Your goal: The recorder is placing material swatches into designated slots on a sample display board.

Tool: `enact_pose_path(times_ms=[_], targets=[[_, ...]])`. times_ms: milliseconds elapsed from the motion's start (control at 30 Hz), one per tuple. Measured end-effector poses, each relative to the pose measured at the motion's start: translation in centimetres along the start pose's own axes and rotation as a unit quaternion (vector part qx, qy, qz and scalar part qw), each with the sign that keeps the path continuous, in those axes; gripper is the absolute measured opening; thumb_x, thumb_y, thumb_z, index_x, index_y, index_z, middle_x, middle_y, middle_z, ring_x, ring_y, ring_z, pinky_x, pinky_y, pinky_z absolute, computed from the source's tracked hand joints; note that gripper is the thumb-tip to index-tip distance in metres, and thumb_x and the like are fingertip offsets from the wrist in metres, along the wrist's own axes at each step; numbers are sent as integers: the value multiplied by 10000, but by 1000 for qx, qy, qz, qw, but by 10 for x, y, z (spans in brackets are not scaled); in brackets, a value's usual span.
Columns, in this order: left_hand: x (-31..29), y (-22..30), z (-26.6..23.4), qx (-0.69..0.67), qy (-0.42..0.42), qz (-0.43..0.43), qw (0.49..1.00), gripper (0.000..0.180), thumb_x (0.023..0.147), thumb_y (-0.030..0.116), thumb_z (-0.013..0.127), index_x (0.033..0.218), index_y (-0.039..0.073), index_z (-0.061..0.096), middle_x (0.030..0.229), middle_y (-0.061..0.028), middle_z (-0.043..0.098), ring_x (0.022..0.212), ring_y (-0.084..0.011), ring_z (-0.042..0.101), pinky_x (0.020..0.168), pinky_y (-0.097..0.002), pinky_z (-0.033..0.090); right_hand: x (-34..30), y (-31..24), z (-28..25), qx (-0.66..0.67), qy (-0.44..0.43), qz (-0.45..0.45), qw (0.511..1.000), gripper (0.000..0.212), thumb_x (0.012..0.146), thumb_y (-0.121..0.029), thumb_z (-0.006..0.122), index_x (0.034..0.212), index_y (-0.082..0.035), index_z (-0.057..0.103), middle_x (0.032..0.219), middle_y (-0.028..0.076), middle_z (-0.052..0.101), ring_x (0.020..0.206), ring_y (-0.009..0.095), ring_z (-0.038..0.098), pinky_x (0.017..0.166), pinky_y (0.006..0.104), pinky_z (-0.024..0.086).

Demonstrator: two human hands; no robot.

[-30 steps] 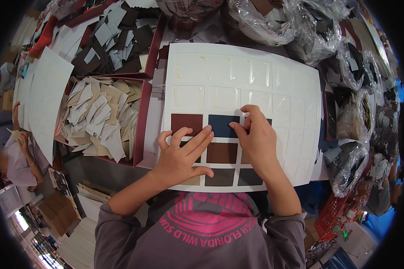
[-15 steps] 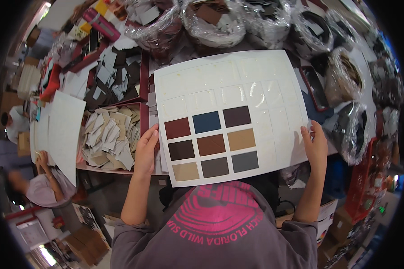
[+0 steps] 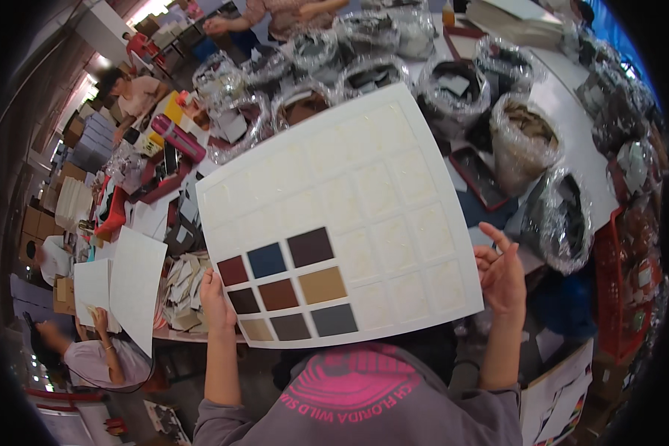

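Note:
A large white sample board [image 3: 394, 342] is held tilted above the table's front edge. Rows of coloured swatches [image 3: 278, 294] in red, blue, brown, tan and grey fill its lower left part. The other outlined spaces carry shiny, glue-like marks. My left hand [image 3: 217, 301] grips the board's lower left edge, thumb in front, with the rest of its fingers partly hidden. Beside the right edge, my right hand [image 3: 502, 276] is open, its fingers apart and slightly curled. Whether its fingertips touch the board I cannot tell.
Plastic-lined bags of swatches [image 3: 528, 137] ring the table's far and right sides. Loose beige pieces [image 3: 186, 293] lie left of the board. A dark red tray [image 3: 477, 178] and a red crate [image 3: 623, 297] are at right. A co-worker [image 3: 104, 357] handles sheets at left.
The board has turned counter-clockwise and shifted left and down, its right end rising. My right hand has loosened from its edge and its fingers have spread. The view has swung, showing more of the far room.

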State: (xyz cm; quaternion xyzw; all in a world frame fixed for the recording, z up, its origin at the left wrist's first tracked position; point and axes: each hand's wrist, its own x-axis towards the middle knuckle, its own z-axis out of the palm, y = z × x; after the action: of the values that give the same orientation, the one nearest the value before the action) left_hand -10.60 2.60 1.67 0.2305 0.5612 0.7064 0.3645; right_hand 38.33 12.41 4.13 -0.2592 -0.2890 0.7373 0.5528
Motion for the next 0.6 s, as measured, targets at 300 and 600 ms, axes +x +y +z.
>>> enact_pose_path(times_ms=[300, 600], targets=[[222, -22, 127, -275, -81, -10, 958, 288, 865, 43, 362, 1112, 55, 508, 1152, -138, 562, 1095, -307, 539, 973, -477, 411, 31, 72, -22, 85, -40, 152, 984, 445, 960, -348, 437, 1245, -6, 460, 1043, 122, 595, 863, 154, 583, 709, 290, 474], [232, -17, 236, -51, -178, -114, 976, 216, 890, 17, 425, 1095, -8, 490, 889, -155, 634, 751, -246, 648, 640, -336, 556, 27, 64, -22, 99, -12, 147, 984, 316, 961, -210, 456, 1185, 11, 491, 1000, 149, 609, 806, 170, 595, 686, 293, 466]])
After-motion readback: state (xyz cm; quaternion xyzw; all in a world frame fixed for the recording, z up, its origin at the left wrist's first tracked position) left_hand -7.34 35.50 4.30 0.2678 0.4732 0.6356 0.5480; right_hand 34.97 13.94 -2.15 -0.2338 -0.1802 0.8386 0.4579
